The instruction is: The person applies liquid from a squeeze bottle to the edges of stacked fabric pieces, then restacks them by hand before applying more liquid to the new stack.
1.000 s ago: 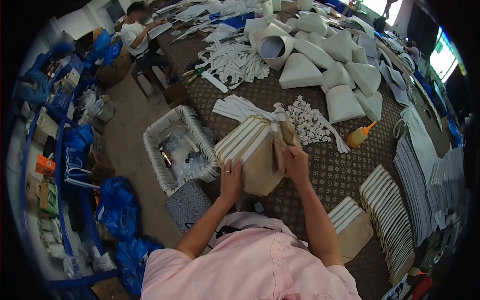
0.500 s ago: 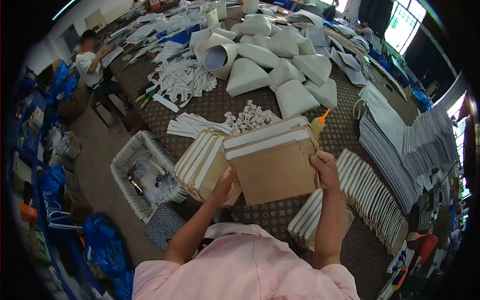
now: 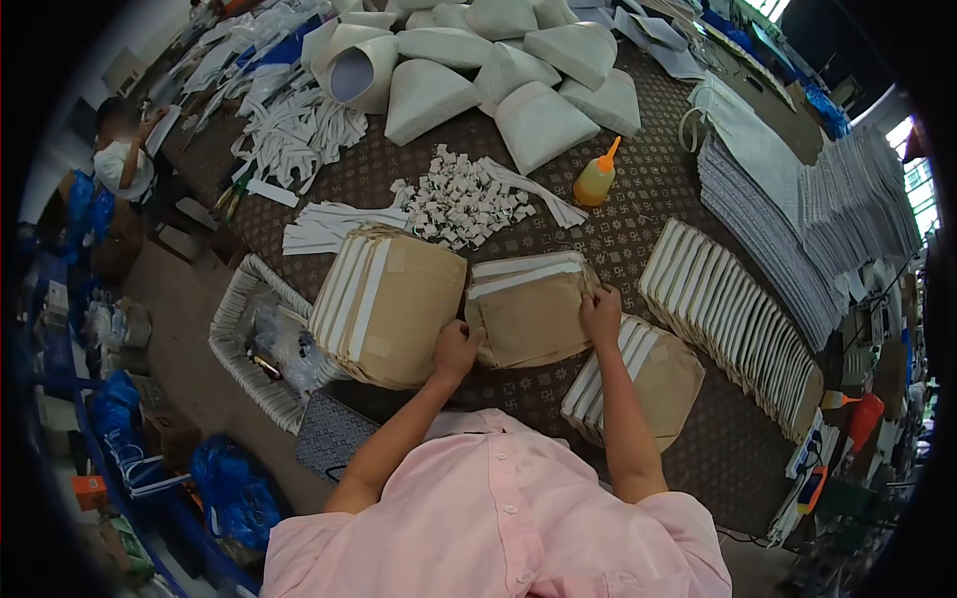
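Your left stack (image 3: 414, 299) sits near the left edge of the table (image 3: 623, 234), with the basket (image 3: 232, 324) beyond; a knock from your left hand (image 3: 457, 351), bunched narrow between it and the middle stack (image 3: 528, 319), could push it toward that edge. The middle stack lies in from the near edge, your right hand (image 3: 601, 317) closed on its right side; uneven pressure could skew its layers, and a shove toward the far edge could scatter the small pieces (image 3: 464, 204). Farther in, the bottle (image 3: 595, 181) might tip and leak if your right hand swung into it. Your right forearm (image 3: 628, 414) passes so close to the right stack (image 3: 658, 384) that drawing back carelessly could drag it, and a bump there could upset the leaning row (image 3: 733, 334) toward the right. As for what you can't check: the left stack covers part of the basket; your left fingertips are tucked away, so I cannot tell whether they grip or merely rest; the middle stack's underside is hidden; your forearm covers some of the right stack; your shirt (image 3: 488, 518) hides much of the near edge, and the far edge is cut off above.
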`<state>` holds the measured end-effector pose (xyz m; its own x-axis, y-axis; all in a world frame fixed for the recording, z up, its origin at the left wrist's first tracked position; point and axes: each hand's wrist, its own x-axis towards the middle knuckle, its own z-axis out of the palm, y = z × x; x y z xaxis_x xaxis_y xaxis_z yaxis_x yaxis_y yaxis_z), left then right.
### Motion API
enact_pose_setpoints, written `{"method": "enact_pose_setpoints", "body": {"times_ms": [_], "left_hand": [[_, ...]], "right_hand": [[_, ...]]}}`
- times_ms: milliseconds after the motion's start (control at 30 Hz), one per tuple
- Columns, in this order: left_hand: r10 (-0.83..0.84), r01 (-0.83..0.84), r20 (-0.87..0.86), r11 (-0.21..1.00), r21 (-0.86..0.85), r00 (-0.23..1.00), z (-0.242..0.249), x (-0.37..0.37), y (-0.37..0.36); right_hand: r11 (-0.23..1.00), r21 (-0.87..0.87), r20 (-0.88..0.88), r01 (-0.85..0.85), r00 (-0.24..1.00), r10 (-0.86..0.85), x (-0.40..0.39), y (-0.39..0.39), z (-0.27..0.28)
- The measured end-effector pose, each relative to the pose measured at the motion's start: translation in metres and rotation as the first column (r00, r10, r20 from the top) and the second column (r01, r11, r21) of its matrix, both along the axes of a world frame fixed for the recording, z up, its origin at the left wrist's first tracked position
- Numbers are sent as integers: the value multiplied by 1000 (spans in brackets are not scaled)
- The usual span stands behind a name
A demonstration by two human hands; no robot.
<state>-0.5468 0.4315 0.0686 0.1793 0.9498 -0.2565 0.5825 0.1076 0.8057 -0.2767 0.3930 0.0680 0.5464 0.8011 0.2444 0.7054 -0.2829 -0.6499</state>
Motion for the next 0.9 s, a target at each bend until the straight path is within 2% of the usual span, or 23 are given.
{"method": "enact_pose_setpoints", "body": {"times_ms": [33, 100, 133, 200, 267, 333, 400, 433, 500, 533, 600, 633, 700, 733, 800, 833, 900], "left_hand": [[6, -6, -4, 1000, -3, 1000, 4, 3, -1], [40, -51, 70, 984, 170, 997, 14, 8, -1], [45, -55, 63, 984, 168, 997, 17, 9, 1], [58, -65, 58, 991, 116, 997, 21, 9, 0], [35, -42, 50, 989, 138, 998, 7, 9, 1], [9, -19, 59, 985, 174, 998, 4, 12, 9], [-52, 68, -109, 986, 155, 993, 12, 13, 9], [-56, 71, -103, 985, 157, 993, 9, 15, 9], [2, 54, -175, 948, 314, 985, 0, 15, 7], [0, 57, -176, 947, 316, 984, -1, 17, 6], [126, -87, -44, 861, 502, 991, -2, 28, 6], [119, -82, -41, 859, 505, 992, -7, 29, 9], [207, -210, 37, 956, 204, 978, -22, 30, 18], [194, -199, 45, 957, 209, 980, -16, 30, 24], [145, -135, 73, 983, -127, 987, -2, 27, 32], [129, -119, 77, 985, -123, 989, -3, 26, 33], [130, -67, 244, 966, -251, 961, -5, 20, 34]], "right_hand": [[1000, 16, -14, 15, 1000, -15, -1, -1, 1], [999, 52, 26, 6, 1000, -7, -3, -8, 0], [996, 87, 69, 5, 998, -11, -2, -10, -2], [998, 57, 39, 21, 999, -23, 2, -11, -5], [998, 30, 21, 46, 999, -47, 4, -12, -2], [992, -111, -165, 66, 983, -84, 9, -7, 3], [991, -102, -134, 89, 986, -102, 9, -5, 1], [991, -94, -117, 100, 987, -111, 7, -4, 0], [989, -101, -124, 104, 985, -116, 4, -6, -2], [988, -84, -155, 127, 978, -139, 2, -5, -3], [986, -60, -181, 154, 970, -162, 0, -2, -4], [982, -23, -216, 187, 958, -187, -5, -1, -2], [972, 21, -247, 235, 943, -222, -5, -3, 0], [979, -22, -213, 205, 955, -205, -4, -2, -2], [979, -62, -177, 193, 963, -201, 1, -3, -4], [983, -105, -148, 149, 975, -163, 5, -2, -3], [982, -150, -121, 118, 983, -137, 3, -6, -1]]}}
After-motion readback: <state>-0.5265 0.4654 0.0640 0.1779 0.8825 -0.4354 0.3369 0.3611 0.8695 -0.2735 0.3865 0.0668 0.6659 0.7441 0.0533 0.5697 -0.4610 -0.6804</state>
